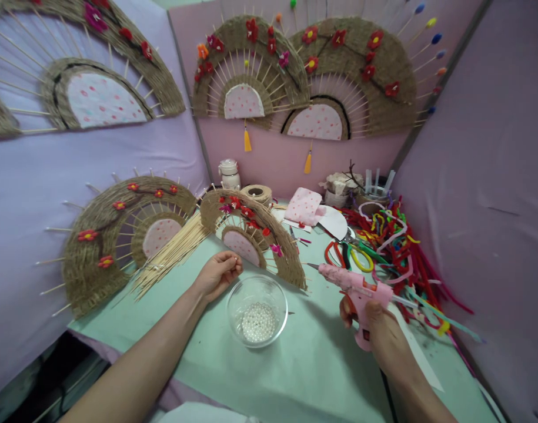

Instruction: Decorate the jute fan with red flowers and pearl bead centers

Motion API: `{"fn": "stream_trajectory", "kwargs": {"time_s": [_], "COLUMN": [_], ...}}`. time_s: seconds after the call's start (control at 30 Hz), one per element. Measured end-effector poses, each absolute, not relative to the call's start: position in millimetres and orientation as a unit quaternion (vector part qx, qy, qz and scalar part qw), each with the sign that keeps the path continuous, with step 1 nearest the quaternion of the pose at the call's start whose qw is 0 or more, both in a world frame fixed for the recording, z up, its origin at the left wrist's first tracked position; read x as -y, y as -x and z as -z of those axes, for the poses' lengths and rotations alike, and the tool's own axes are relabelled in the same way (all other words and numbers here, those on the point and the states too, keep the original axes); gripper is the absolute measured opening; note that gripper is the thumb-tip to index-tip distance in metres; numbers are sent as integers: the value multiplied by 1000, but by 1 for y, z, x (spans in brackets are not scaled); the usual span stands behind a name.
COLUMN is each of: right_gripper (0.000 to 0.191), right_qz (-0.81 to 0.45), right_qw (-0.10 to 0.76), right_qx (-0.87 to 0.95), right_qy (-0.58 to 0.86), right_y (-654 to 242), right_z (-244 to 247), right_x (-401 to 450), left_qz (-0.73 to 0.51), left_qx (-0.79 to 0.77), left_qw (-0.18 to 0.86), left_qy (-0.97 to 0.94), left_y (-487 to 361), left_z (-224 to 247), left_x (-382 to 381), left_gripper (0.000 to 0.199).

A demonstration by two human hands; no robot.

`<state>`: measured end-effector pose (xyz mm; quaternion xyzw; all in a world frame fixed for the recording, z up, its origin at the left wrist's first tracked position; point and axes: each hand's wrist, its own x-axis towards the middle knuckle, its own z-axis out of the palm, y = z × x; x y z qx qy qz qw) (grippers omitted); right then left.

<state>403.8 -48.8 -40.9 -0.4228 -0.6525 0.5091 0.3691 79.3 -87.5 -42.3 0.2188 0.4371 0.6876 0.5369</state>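
My right hand [374, 326] grips a pink glue gun [354, 285], its nozzle pointing left toward the small fan. A clear glue stick sticks out of the gun's back end. Beside the fan, my left hand [218, 275] is closed with thumb and fingertips together; whatever they pinch is too small to make out. The small twine-wrapped fan [290, 258] leans just beyond that hand, with red and magenta flowers along its arc and a dotted fabric half-circle at its base. Between my hands stands a clear plastic bowl [233, 329] with white pearl beads [257, 322] in it.
A larger fan [92, 264] and a bundle of thin sticks [171, 255] lie at left. Scissors [339, 258], colourful pipe cleaners [410, 247], a twine roll [256, 192] and a lidded jar [229, 174] sit farther back. More fans [361, 53] hang on the walls.
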Motion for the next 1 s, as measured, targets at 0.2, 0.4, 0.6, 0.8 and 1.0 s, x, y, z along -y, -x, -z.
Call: {"fn": "stream_trajectory", "kwargs": {"time_s": [0.2,0.4,0.6,0.8,1.0], "right_gripper": [67,66,66,64,65], "right_qz": [-496,-489,-478,-491,-484], "right_qw": [364,374,366,369,362], "right_qx": [675,675,695,684,688], "right_qy": [407,406,394,393,402], "right_y": [-405,-404,-408,-409,-408], "right_z": [43,42,50,55,51], "right_x": [46,47,43,41,41], "left_qz": [-688,-688,-689,-688,-689], "left_qx": [-438,-435,-434,-437,-437], "left_qw": [537,538,539,536,534], "left_qy": [-217,-219,-215,-221,-224], "left_y": [-79,-79,-80,-78,-79], "left_z": [43,43,43,44,44], "left_x": [88,87,86,87,86], "left_gripper": [37,36,36,35,34]}}
